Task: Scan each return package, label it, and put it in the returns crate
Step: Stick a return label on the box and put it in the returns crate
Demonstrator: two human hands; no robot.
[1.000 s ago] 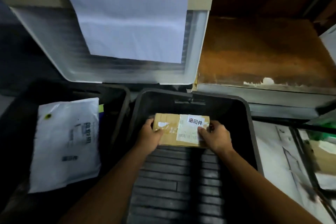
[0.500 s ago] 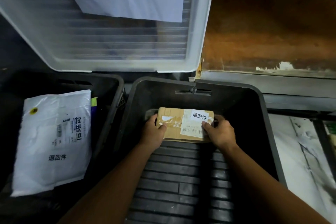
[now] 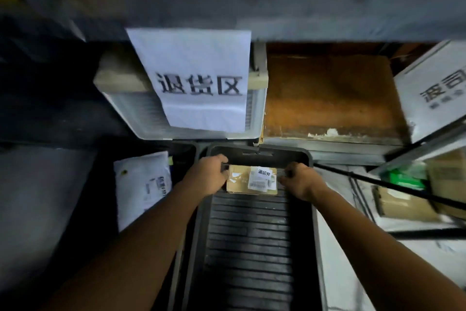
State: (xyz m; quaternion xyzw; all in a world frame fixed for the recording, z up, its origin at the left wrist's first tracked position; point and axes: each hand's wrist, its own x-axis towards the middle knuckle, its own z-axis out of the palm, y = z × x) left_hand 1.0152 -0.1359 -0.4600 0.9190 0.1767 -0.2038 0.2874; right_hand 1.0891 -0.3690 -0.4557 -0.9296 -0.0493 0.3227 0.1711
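Observation:
A small cardboard box (image 3: 242, 183) with a white barcode label and a return sticker lies flat at the far end of the black returns crate (image 3: 309, 159), on its ribbed floor. My left hand (image 3: 206, 177) is at the box's left end, fingers curled against its top-left corner. At the right end is my right hand (image 3: 300, 180); its fingers are loosely curled and a narrow gap separates them from the box.
A second black crate (image 3: 185, 149) on the left holds a white poly mailer (image 3: 143, 187). Behind stands a clear bin (image 3: 256, 119) with a paper sign, beside a brown wooden surface (image 3: 327, 96). At right are a white carton (image 3: 433, 88) and a wire shelf (image 3: 408, 189) with boxes.
The box has settled on the crate floor. Both hands have slid from its top outward to its ends, and the right hand has come off it. The camera has tilted up and pulled back.

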